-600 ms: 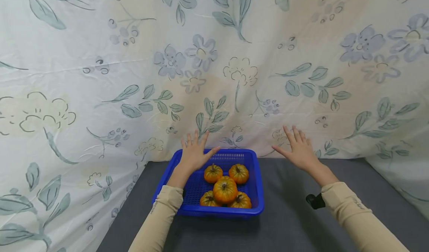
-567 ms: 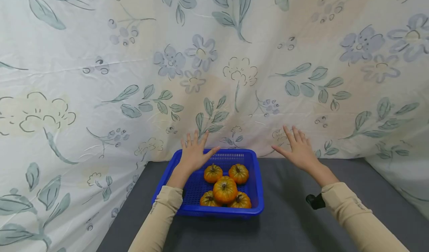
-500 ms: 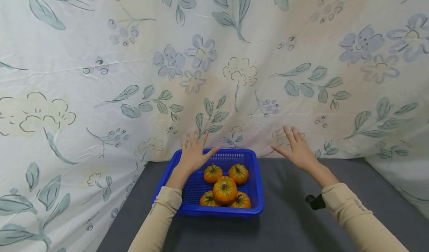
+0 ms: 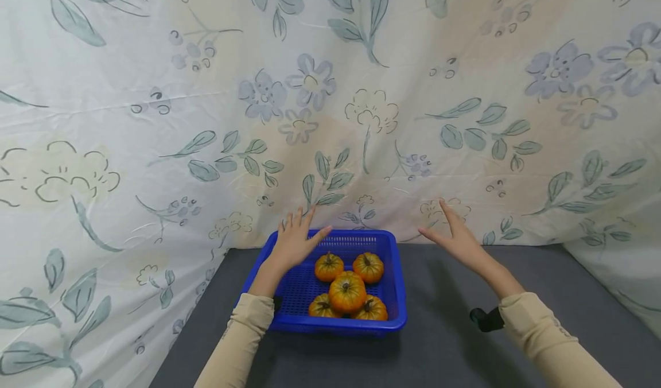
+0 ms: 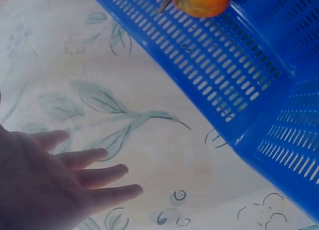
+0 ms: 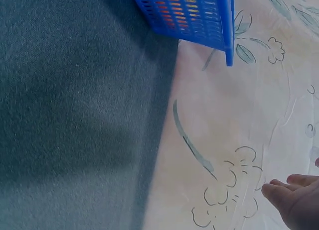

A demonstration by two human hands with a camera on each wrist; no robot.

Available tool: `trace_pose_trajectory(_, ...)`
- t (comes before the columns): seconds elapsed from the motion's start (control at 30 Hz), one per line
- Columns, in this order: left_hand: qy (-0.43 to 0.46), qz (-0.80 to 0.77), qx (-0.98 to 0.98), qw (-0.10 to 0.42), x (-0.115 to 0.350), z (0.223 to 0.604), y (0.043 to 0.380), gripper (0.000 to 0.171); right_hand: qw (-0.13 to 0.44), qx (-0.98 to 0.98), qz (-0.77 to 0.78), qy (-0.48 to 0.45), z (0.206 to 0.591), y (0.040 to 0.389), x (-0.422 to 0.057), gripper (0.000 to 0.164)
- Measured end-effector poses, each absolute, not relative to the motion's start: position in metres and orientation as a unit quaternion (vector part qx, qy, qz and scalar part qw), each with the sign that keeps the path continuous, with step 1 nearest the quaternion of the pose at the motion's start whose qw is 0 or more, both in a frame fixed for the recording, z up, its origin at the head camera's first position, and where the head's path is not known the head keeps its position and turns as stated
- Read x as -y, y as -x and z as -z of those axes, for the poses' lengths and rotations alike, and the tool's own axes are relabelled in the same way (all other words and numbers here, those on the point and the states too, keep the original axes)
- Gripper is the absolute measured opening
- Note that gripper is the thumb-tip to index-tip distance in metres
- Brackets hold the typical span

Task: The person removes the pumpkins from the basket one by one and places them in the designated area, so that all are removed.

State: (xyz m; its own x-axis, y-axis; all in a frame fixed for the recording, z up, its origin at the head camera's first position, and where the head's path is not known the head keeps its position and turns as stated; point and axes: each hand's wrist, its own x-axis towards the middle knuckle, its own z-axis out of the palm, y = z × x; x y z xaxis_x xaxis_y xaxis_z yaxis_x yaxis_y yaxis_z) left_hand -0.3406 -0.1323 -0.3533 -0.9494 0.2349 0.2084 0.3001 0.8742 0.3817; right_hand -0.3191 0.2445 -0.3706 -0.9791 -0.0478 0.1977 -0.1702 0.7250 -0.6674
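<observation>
A blue plastic basket with slotted walls stands on the dark table, several small orange pumpkins inside it. One of them rests on top of the others near the front. My left hand hovers over the basket's left back part with fingers spread, touching nothing; in the left wrist view the hand shows straight fingers beside the basket wall. To the right of the basket, my right hand is raised in the air, thumb apart from the fingers, holding nothing. Its fingertips show at the right wrist view's edge.
A dark grey table carries the basket. Behind and beside it hangs a pale cloth printed with flowers and leaves. Black wrist devices sit under the sleeves.
My left hand has shifted slightly left and down. The right hand has turned so that fewer of its fingers show. The basket and pumpkins stay in place.
</observation>
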Motion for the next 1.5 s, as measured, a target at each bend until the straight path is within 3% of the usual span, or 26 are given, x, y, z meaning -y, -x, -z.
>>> trace_pose_trajectory(0.57, 0.17, 0.363, 0.916, 0.02, 0.148, 0.341, 0.321, 0.081, 0.049, 0.89, -0.444, -0.094, 0.379, 0.315, -0.238, 0.1)
trace_pose_trajectory(0.73, 0.143, 0.387, 0.911, -0.005, 0.154, 0.337, 0.316, 0.082, 0.042, 0.884, -0.454, -0.103, 0.38, 0.312, -0.231, 0.097)
trace_pose_trajectory(1.5, 0.062, 0.393, 0.917, -0.004, 0.204, 0.327, 0.289, 0.063, 0.022, 0.858, -0.488, -0.161, 0.39, 0.307, -0.196, 0.095)
